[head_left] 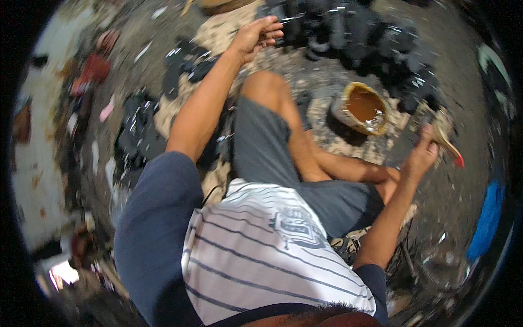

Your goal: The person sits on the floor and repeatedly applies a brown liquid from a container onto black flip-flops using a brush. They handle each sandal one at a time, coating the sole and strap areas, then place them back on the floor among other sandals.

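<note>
While the brush (449, 145) is gripped by the right hand (425, 154), slanting lower-right, the pot (343, 110) is seen leftward, farther from the slack, seemingly unfilled left hand (258, 39)

Brush (447, 145) in R grip (422, 154), nr pot (343, 111)

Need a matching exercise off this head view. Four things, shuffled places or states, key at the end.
1. Brush
2. Left hand
3. Tub
4. Blue thing

A. Near the right edge of the picture
B. Contains brown liquid
C. Held in the right hand
D. By the dark pile at the top

Pairs: 1-C, 2-D, 3-B, 4-A
</note>
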